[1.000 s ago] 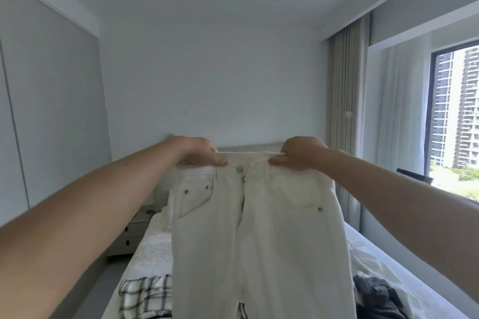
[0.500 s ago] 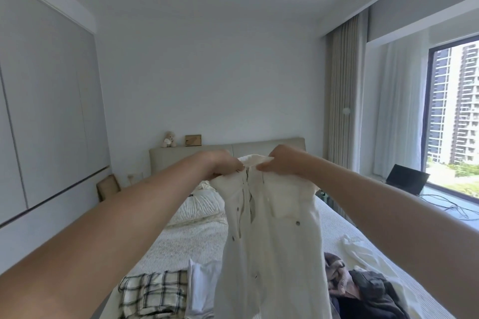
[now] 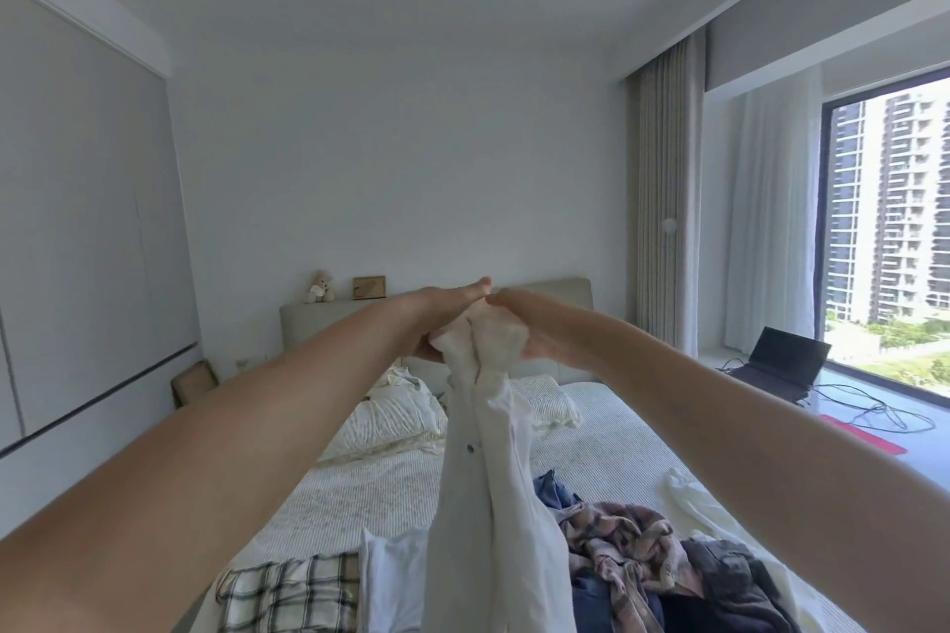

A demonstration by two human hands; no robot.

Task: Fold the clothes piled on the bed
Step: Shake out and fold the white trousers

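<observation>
White trousers (image 3: 488, 488) hang lengthwise in front of me, doubled over so the two legs lie together. My left hand (image 3: 442, 314) and my right hand (image 3: 524, 324) are pressed close together at the top and both grip the bunched waistband. The legs drop out of view at the bottom edge. On the bed (image 3: 360, 488) below lie a folded plaid piece (image 3: 288, 596) and a white piece (image 3: 390, 581) at the left, and a loose pile of clothes (image 3: 653, 560) at the right.
Pillows (image 3: 390, 422) and a beige headboard (image 3: 555, 293) lie at the far end of the bed. A laptop (image 3: 781, 365) with cables sits on the window ledge at the right. Grey wardrobe doors (image 3: 87, 247) line the left wall.
My hands have come together, bringing the two sides of the waistband against each other, so the trousers went from spread flat to doubled lengthwise. The view has tilted down a little toward the bed.
</observation>
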